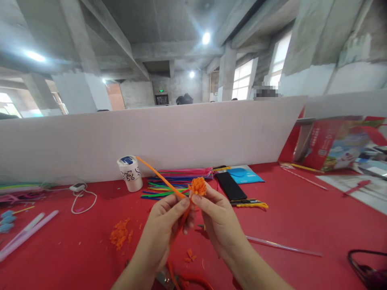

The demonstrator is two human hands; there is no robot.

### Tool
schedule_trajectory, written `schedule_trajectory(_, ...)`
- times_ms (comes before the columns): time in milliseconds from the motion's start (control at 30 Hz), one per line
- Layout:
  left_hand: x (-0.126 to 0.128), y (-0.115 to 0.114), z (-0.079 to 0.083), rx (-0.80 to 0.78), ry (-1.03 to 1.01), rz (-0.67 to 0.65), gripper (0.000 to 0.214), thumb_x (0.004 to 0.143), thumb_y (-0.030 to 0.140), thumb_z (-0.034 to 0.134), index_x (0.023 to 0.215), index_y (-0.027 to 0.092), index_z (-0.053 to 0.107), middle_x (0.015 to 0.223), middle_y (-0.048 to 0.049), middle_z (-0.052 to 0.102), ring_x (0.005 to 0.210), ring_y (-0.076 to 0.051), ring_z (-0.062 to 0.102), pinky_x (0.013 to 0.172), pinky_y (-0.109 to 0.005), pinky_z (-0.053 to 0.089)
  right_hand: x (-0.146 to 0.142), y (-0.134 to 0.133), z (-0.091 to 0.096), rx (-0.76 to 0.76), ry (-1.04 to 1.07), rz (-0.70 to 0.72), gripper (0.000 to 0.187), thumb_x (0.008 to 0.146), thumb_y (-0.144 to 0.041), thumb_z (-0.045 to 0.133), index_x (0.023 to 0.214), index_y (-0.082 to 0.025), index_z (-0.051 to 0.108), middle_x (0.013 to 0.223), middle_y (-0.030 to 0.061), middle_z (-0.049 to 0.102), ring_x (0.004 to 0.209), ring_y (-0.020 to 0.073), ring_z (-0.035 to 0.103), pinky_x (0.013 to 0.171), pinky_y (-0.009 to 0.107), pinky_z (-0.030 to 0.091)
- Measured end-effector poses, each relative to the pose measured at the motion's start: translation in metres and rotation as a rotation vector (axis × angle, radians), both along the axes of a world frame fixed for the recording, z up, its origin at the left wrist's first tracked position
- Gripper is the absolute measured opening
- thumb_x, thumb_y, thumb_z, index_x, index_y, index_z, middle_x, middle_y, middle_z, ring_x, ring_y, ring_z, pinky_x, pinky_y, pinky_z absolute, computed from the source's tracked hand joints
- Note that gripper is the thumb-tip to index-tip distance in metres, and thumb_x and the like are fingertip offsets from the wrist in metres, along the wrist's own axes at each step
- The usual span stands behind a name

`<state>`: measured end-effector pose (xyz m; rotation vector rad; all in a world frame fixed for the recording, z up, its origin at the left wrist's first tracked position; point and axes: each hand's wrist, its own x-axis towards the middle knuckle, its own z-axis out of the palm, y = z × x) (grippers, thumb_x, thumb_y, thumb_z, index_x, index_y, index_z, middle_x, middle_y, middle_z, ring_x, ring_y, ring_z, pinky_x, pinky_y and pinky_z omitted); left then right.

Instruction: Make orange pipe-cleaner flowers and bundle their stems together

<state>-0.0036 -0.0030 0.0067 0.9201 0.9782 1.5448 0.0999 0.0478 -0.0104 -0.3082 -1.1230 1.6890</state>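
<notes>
My right hand (216,209) pinches the base of an orange fringed flower head (198,186) between thumb and fingers. Close beside it, my left hand (167,219) is closed on a narrow orange strip (160,175), which slants up and left toward a white cup. The strip's exact material is hard to tell. More orange material hangs below the fingers, partly hidden by my left hand. Both hands meet just under the flower head, above the red table. Orange scraps (119,233) lie to the left, with smaller orange bits (190,255) below my hands.
Behind my hands lie a bundle of coloured stems (169,183), a black phone (231,186) and a yellow-handled cutter (252,204). The marked white cup (131,177) stands by the white partition (196,137). A red-handled tool (196,279) lies below; a clear stick (284,245) is at right.
</notes>
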Motion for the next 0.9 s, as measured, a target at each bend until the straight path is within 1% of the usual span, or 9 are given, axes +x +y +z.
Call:
schedule_trajectory(100,0.0,-0.001,0.001,-0.046,-0.083,-0.072,0.017,0.072,0.027,0.067,0.065,0.012,0.063,0.057,-0.0008,0.06,0.045,-0.007,0.051,0.042,-0.016,0.036,-0.001,-0.001,0.003,-0.035,0.008,0.083,0.009,0.072,-0.027,0.067,0.069,-0.019,0.064,0.058,-0.0044,0.053,0.038,0.01,0.048,0.041,0.026,0.041)
schedule_trajectory(200,0.001,0.001,-0.003,0.015,-0.05,0.007,0.015,0.073,0.025,0.065,0.065,0.013,0.063,0.054,0.0014,0.058,0.044,-0.005,0.047,0.042,-0.015,0.035,-0.005,-0.005,0.004,-0.058,0.047,0.094,0.01,0.072,-0.028,0.067,0.069,-0.019,0.064,0.051,-0.0044,0.053,0.041,0.0108,0.049,0.044,0.025,0.042)
schedule_trajectory(267,0.002,0.004,-0.007,0.1,0.088,0.15,0.016,0.075,0.026,0.063,0.063,0.015,0.062,0.052,0.0033,0.055,0.045,-0.006,0.045,0.043,-0.016,0.036,-0.009,-0.007,0.003,-0.11,0.089,0.053,0.011,0.07,-0.028,0.069,0.068,-0.019,0.064,0.053,-0.0043,0.055,0.046,0.0101,0.049,0.049,0.023,0.042)
schedule_trajectory(367,0.0,0.007,-0.014,0.244,0.45,0.397,0.013,0.079,0.023,0.058,0.068,0.017,0.062,0.054,0.0042,0.052,0.05,-0.008,0.047,0.048,-0.018,0.039,-0.014,-0.007,-0.003,-0.192,0.098,-0.069,0.013,0.064,-0.026,0.074,0.065,-0.018,0.064,0.064,-0.0036,0.058,0.061,0.0096,0.05,0.062,0.021,0.042)
schedule_trajectory(467,-0.002,0.01,-0.02,0.467,0.818,0.523,0.012,0.082,0.015,0.053,0.073,0.019,0.062,0.062,0.0024,0.056,0.059,-0.011,0.053,0.057,-0.02,0.043,-0.015,-0.006,-0.006,-0.209,0.035,-0.14,0.016,0.062,-0.029,0.076,0.066,-0.019,0.064,0.066,-0.0035,0.057,0.069,0.0113,0.05,0.071,0.022,0.04)
schedule_trajectory(533,-0.004,0.011,-0.023,0.648,0.982,0.573,0.014,0.081,0.009,0.052,0.074,0.018,0.06,0.068,0.0011,0.058,0.065,-0.011,0.055,0.062,-0.021,0.045,-0.013,-0.006,-0.004,-0.199,-0.015,-0.175,0.017,0.062,-0.031,0.075,0.065,-0.019,0.063,0.067,-0.0028,0.056,0.069,0.0129,0.05,0.071,0.024,0.04)
schedule_trajectory(633,-0.005,0.012,-0.024,0.821,1.085,0.636,0.016,0.08,0.003,0.052,0.079,0.018,0.058,0.073,0.0001,0.058,0.068,-0.01,0.057,0.066,-0.019,0.047,-0.011,-0.01,0.0,-0.164,-0.076,-0.257,0.016,0.061,-0.032,0.074,0.067,-0.02,0.065,0.071,-0.0012,0.057,0.069,0.0147,0.05,0.067,0.026,0.041)
schedule_trajectory(733,-0.007,0.011,-0.025,0.876,1.131,0.666,0.018,0.079,0.001,0.052,0.084,0.018,0.058,0.078,-0.0009,0.059,0.07,-0.01,0.058,0.068,-0.018,0.048,-0.01,-0.012,0.002,-0.119,-0.098,-0.303,0.014,0.063,-0.031,0.073,0.07,-0.022,0.067,0.075,-0.0005,0.058,0.071,0.0158,0.051,0.067,0.026,0.041)
schedule_trajectory(900,-0.006,0.011,-0.025,0.898,1.169,0.652,0.019,0.079,0.002,0.052,0.086,0.018,0.06,0.077,-0.0018,0.061,0.07,-0.012,0.059,0.067,-0.021,0.049,-0.01,-0.009,-0.003,-0.104,-0.022,-0.232,0.015,0.063,-0.03,0.075,0.074,-0.022,0.068,0.073,-0.0014,0.057,0.072,0.0153,0.051,0.071,0.028,0.042)
